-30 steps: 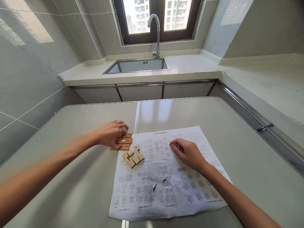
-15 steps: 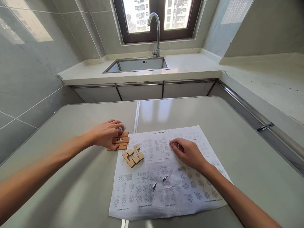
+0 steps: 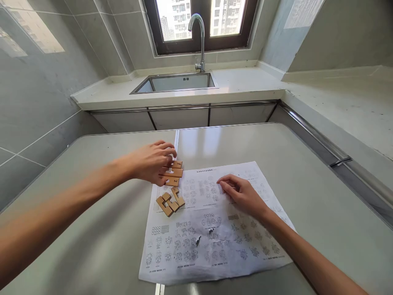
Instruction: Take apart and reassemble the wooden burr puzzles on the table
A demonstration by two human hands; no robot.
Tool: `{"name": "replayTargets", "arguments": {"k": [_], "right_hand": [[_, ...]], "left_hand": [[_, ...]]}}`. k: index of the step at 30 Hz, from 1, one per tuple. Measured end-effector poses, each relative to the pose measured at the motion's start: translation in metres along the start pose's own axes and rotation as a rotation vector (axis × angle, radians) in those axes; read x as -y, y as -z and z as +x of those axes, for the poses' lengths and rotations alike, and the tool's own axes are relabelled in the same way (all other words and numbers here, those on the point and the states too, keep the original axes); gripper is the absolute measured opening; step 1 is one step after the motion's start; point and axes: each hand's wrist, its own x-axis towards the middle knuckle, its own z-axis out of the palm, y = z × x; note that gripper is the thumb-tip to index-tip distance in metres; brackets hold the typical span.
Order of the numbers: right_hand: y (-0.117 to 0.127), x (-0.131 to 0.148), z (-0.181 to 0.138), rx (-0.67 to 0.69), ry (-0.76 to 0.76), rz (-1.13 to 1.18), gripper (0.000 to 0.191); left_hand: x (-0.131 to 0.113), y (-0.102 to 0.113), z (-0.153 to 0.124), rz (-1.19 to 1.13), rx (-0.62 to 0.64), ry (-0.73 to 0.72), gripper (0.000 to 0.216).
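My left hand (image 3: 155, 162) spans a row of three flat, notched wooden puzzle pieces (image 3: 176, 172), thumb at the near piece and fingers at the far one. Digits 1 and 2 show on two of them. They lie side by side at the upper left edge of a printed paper sheet (image 3: 221, 254), partly hidden by the hand. Just nearer lies a cluster of paler wooden puzzle pieces (image 3: 164, 205) on the sheet. Over the sheet's upper right rests my right hand (image 3: 239, 192), fingers curled together, with nothing visible in them.
The sheet is creased, with small torn holes (image 3: 198, 241) and rows of line diagrams. It lies on a pale table (image 3: 101, 229) crossed by a seam. Behind stand a counter (image 3: 239, 80) with a sink (image 3: 172, 83) and faucet (image 3: 202, 41). A metal rail (image 3: 319, 139) runs along the right.
My left hand has slid the three-piece row to the right and away from me, up to the sheet's top left. The paler cluster and my right hand stay about where they were.
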Motion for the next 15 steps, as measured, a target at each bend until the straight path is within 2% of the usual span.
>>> {"name": "replayTargets", "arguments": {"k": [4,7,11,15], "right_hand": [[-0.001,0.007,0.002,0.215,-0.222,0.594,0.057],[-0.003,0.014,0.001,0.404,-0.374,0.867,0.075],[-0.006,0.014,-0.004,0.563,-0.464,0.989,0.071],[-0.006,0.002,-0.006,0.719,-0.536,0.876,0.065]], "left_hand": [[-0.032,0.020,0.032,-0.039,-0.064,-0.096,0.020],[-0.063,0.031,0.055,-0.091,-0.135,-0.213,0.018],[-0.103,0.036,0.082,-0.223,-0.233,-0.429,0.013],[-0.120,0.031,0.094,-0.373,-0.286,-0.528,0.020]]}}
